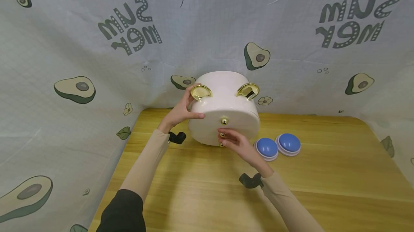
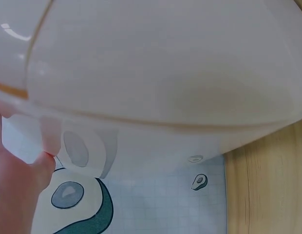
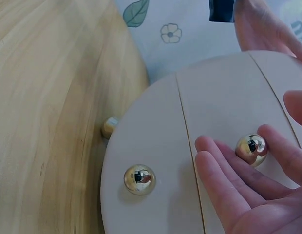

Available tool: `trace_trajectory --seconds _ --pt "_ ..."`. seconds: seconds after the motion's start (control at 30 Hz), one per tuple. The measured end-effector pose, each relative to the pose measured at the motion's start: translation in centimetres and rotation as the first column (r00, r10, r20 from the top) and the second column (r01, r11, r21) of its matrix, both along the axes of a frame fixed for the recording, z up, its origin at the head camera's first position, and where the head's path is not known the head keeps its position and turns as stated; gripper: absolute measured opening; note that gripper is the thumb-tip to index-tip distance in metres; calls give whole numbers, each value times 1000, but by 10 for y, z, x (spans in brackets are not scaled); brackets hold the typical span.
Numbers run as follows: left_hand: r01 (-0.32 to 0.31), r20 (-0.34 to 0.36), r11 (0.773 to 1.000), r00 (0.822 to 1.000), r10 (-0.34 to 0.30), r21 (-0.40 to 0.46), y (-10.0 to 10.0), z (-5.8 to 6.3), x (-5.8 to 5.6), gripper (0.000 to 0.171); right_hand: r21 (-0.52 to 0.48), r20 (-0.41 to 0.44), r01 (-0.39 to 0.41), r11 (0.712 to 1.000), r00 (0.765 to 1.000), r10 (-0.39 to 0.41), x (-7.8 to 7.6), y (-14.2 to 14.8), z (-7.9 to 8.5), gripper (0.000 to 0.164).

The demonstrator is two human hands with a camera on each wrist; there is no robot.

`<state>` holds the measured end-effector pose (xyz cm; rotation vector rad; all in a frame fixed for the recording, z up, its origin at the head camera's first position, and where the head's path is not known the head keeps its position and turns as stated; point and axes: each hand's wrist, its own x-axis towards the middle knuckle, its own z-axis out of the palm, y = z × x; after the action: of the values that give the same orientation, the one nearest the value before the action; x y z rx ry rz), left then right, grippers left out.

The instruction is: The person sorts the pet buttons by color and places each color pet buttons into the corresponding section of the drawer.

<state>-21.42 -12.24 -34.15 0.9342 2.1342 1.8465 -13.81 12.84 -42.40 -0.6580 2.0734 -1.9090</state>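
A glossy white rounded drawer box (image 1: 207, 127) stands on the table, with two gold ear-shaped parts, the left gold ear (image 1: 201, 91) and right gold ear (image 1: 248, 90), on top. Thin seams split its front into three drawers, each with a round gold knob. My left hand (image 1: 182, 113) holds the box's left side, thumb on the front face, fingers partly hidden behind the left ear. At the front, my right hand (image 1: 237, 145) has loosely spread fingers around the middle knob (image 3: 252, 150); the index fingertip is right at it. The bottom knob (image 3: 140, 179) lies just beside that hand.
Two blue dome buttons on white bases, a nearer button (image 1: 267, 148) and a farther button (image 1: 289, 143), sit right of the box. A white cloth (image 1: 207, 37) with avocado prints hangs behind the wooden table (image 1: 323, 167). One gold foot (image 3: 109, 127) shows under the box.
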Motion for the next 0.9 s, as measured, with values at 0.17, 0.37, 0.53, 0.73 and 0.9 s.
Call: trace_trajectory --seconds 0.17,0.37,0.53,0.73,0.9 --pt "10 -4 1000 1000 -10 -12 -1 1 1 117 2 0 2 1000 1000 -2 0 -1 1 42" --pt "-4 -2 999 1000 4 -34 1 3 3 107 6 -1 2 1000 1000 -2 2 -2 0 42" --pt "-34 -2 999 999 34 -35 3 1 3 101 3 9 -24 1000 1000 23 4 0 -2 46" --pt "-63 -9 998 998 62 -19 4 -1 4 100 -37 -17 -41 998 999 40 7 4 -8 49" --pt "-78 7 997 997 78 -14 4 -1 4 100 -115 -44 -49 992 998 45 9 11 -13 49"
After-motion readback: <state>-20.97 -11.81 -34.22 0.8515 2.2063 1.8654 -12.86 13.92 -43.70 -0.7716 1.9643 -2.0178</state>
